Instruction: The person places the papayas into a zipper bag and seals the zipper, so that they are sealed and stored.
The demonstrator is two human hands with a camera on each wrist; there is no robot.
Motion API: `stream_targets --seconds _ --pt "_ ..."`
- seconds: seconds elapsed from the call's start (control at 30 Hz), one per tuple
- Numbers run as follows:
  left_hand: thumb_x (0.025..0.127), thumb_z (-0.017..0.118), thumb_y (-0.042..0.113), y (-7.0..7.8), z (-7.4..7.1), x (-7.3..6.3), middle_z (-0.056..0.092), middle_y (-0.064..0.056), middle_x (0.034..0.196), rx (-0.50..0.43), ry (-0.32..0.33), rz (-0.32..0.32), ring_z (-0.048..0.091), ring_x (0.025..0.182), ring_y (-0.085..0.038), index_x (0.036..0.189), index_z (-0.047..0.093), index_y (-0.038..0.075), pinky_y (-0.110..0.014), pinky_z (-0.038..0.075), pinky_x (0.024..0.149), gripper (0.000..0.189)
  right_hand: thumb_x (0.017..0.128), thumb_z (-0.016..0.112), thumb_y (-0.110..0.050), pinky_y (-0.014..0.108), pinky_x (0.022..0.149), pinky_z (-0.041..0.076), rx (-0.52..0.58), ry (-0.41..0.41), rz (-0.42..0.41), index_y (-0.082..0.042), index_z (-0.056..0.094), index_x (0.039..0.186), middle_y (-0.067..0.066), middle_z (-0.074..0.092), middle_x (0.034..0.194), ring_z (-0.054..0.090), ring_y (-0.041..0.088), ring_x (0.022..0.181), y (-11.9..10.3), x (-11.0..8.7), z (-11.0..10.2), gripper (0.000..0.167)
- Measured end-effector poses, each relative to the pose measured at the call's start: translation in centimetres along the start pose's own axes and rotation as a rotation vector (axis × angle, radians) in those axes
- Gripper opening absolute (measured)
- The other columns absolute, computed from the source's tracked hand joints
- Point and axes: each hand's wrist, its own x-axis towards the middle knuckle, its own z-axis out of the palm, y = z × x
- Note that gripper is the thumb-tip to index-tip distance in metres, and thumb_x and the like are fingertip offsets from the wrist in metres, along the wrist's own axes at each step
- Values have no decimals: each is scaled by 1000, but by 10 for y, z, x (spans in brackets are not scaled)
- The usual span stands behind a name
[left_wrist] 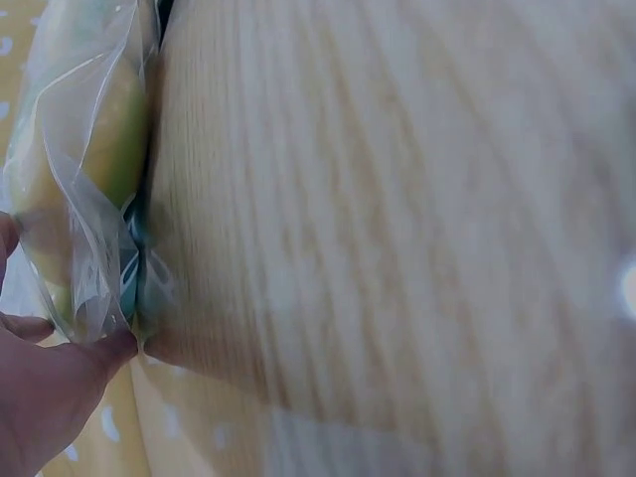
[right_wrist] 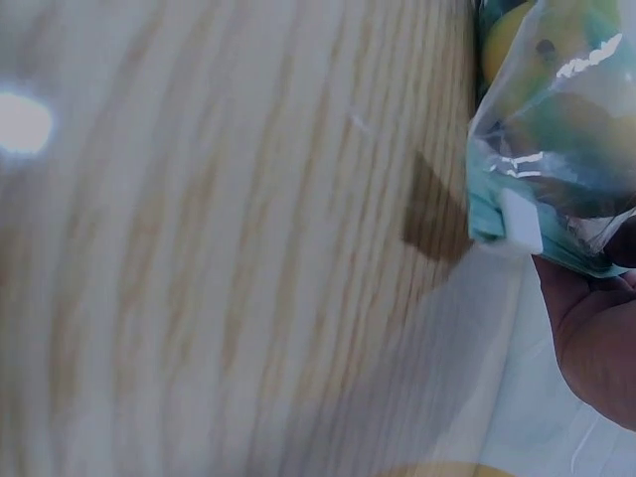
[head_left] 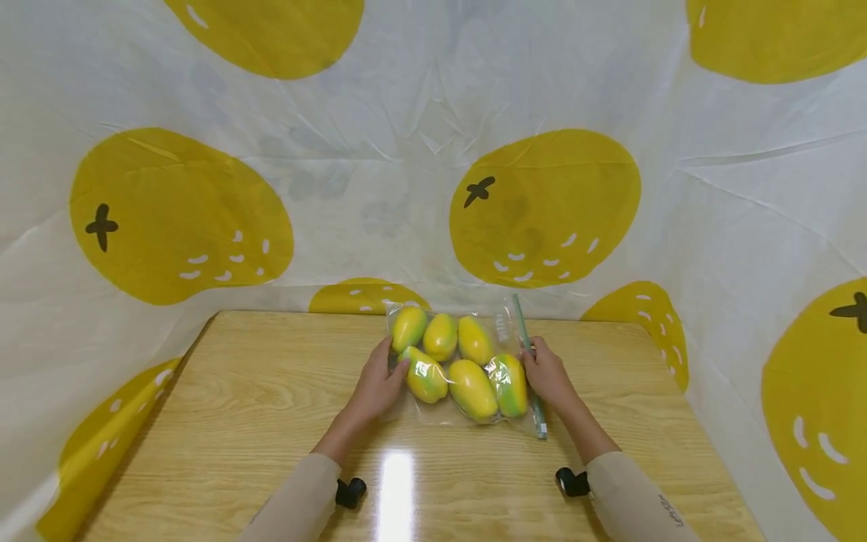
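A clear zip bag (head_left: 503, 329) with several yellow-green mangoes (head_left: 473, 389) in it lies toward the back of the table, in the middle of the head view. The mangoes sit in two rows. My left hand (head_left: 379, 380) grips the bag's left end, thumb on top by the lower-left mango. At the other end, my right hand (head_left: 547, 373) pinches the side with the green zip strip (head_left: 521, 320). A white slider (right_wrist: 521, 221) shows at one end of that strip in the right wrist view. In the left wrist view, clear plastic (left_wrist: 84, 199) bunches at the fingertips.
The wooden table (head_left: 271, 406) spreads around the bag, with a bright reflection near its front. A white cloth printed with yellow fruit (head_left: 545, 207) hangs behind and along both sides. A black device (head_left: 351, 493) is at the left wrist, another (head_left: 572, 482) at the right.
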Motion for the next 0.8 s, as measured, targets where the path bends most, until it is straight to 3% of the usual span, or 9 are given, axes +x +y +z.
stream_targets --seconds 0.13,0.5,0.8 --pt "109 52 29 1 2 3 24 -27 167 -1 -4 19 23 156 -43 162 20 -4 -57 22 125 70 110 44 -16 35 72 54 -14 22 -12 3 50 133 26 70 116 65 30 91 -1 2 -1 30" --pt "109 51 30 8 1 12 23 -24 168 7 -39 -5 21 157 -39 163 19 -2 -53 20 127 70 111 42 -18 35 73 53 -28 27 15 1 49 136 26 68 118 64 30 93 -1 7 -7 32" --pt "109 50 29 8 2 14 23 -25 168 14 -47 -17 21 157 -40 163 18 -2 -55 20 126 69 111 42 -19 30 65 50 -22 26 25 1 48 136 25 67 114 62 27 84 4 10 -7 32"
